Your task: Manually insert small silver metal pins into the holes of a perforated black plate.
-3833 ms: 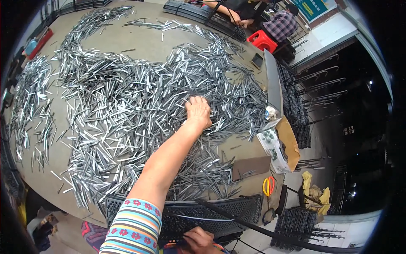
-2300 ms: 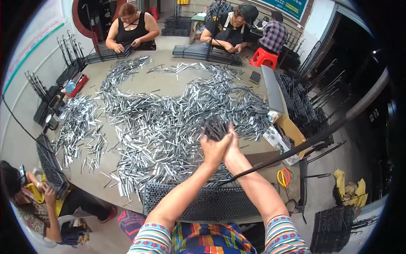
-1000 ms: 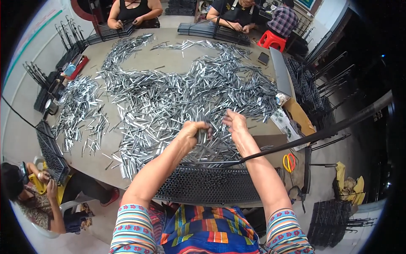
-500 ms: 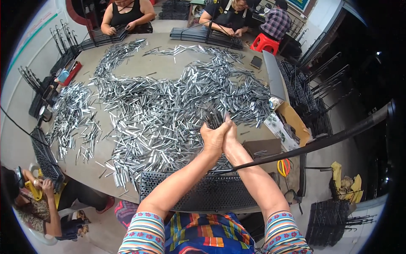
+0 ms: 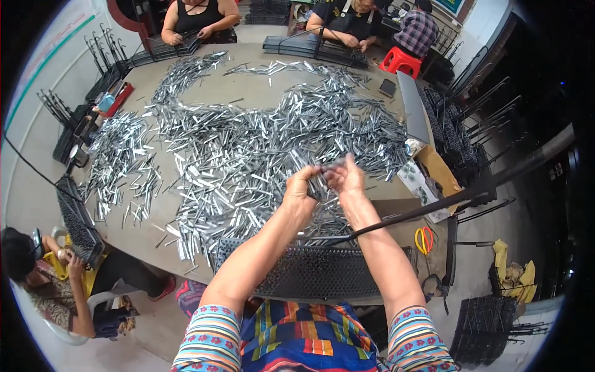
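Thin silvery metal strips [image 5: 248, 142] lie in a broad, loose heap over the table. My left hand [image 5: 301, 188] is above the near part of the heap, its fingers closed round a small bunch of these strips, some ends poking out. Just beside it, my right hand [image 5: 348, 181] has its thumb raised and its fingers apart, slightly blurred, facing the bunch. Below my forearms a curved black perforated rack [image 5: 322, 273] rests at the table's near edge, with a long dark bar [image 5: 427, 208] rising from it to the right and passing over my right forearm.
Yellow-handled scissors [image 5: 424, 240] and an open cardboard box [image 5: 439, 170] are at the right. A phone [image 5: 387, 87] lies farther back. Co-workers sit at the far side and at the left [image 5: 56, 279]. A mug [image 5: 79, 156] and a red tray [image 5: 118, 99] stand at the left edge.
My hands, earlier clasped together round a bunch of strips, have come apart. The left keeps strips while the right has opened. The whole view has shifted slightly.
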A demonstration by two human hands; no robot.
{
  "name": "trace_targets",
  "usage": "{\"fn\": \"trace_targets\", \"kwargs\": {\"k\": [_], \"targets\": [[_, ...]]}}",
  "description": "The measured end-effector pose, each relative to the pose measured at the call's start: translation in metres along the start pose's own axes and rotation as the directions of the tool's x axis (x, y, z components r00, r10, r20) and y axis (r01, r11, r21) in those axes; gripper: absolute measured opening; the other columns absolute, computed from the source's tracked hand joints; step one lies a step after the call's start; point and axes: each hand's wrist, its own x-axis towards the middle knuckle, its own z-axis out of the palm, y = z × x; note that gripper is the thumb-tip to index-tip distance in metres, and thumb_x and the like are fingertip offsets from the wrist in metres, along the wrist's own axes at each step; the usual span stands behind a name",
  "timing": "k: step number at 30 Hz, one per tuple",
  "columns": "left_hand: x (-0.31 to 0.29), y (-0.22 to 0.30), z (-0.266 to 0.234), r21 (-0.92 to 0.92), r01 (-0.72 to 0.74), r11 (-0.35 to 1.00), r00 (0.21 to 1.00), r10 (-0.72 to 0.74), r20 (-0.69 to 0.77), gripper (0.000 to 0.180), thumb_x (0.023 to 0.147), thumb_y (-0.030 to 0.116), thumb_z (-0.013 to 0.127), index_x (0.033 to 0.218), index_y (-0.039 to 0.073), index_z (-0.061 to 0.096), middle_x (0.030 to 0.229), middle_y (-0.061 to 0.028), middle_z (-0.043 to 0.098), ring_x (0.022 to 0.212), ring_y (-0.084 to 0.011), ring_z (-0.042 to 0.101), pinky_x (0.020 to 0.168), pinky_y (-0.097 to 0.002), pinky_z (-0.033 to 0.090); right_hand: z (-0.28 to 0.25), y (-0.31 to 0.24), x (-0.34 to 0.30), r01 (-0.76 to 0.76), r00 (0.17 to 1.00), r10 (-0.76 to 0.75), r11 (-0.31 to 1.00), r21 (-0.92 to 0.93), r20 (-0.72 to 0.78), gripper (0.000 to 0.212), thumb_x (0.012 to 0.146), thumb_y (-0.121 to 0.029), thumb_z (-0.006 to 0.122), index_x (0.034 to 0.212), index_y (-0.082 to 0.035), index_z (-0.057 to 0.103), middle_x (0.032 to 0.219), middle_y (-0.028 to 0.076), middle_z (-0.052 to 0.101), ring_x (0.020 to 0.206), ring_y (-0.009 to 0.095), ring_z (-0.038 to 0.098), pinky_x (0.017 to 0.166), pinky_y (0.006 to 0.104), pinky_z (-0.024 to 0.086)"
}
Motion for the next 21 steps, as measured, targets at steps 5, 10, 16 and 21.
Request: {"fn": "trace_targets", "kwargs": {"k": [5,10,16,21], "targets": [[-0.067,0.023,-0.011,0.152,-0.053,0.987,0.998,0.048,0.035,0.015,0.078,0.004,0.064,0.09,-0.004,0.061,0.08,-0.013,0.065,0.065,-0.0225,0.063,0.061,-0.036,0.054,-0.038,-0.017,-0.053,0.44,0.892,-0.441,0.897,-0.035,-0.099,0.02,0.096,-0.024,0.055,0.098,-0.005,0.06,0.082,0.008,0.066,0.066,0.018,0.064,0.059,0.0268,0.048],[-0.165,-0.01,-0.039,0.373,0.085,0.924,0.993,-0.111,0.048,0.02,0.078,0.002,0.064,0.096,-0.006,0.061,0.082,-0.0113,0.065,0.067,-0.0216,0.064,0.062,-0.034,0.055,-0.086,0.013,-0.2,0.662,0.712,-0.671,0.541,-0.518,0.208,0.018,0.096,-0.011,0.05,0.1,0.002,0.061,0.093,0.008,0.064,0.075,0.012,0.061,0.067,0.0256,0.049],[-0.239,-0.08,-0.114,0.344,0.403,0.848,0.891,-0.45,0.066,0.029,0.076,0.003,0.068,0.103,0.001,0.059,0.084,-0.0114,0.064,0.073,-0.0235,0.065,0.067,-0.0387,0.057,-0.073,0.071,-0.243,0.689,0.704,-0.359,0.555,-0.466,0.613,0.058,0.084,-0.037,0.059,0.121,0.006,0.056,0.116,0.019,0.059,0.111,0.029,0.057,0.098,0.0379,0.042],[-0.266,-0.088,-0.146,0.365,0.567,0.739,0.754,-0.644,0.133,0.044,0.072,0.005,0.072,0.113,0.0,0.054,0.091,-0.0115,0.064,0.082,-0.0233,0.065,0.074,-0.0369,0.056,-0.095,0.105,-0.266,0.437,0.614,0.036,0.816,-0.378,0.788,0.057,0.092,-0.043,0.052,0.119,0.007,0.058,0.114,0.019,0.062,0.108,0.028,0.059,0.094,0.0359,0.044]]}}
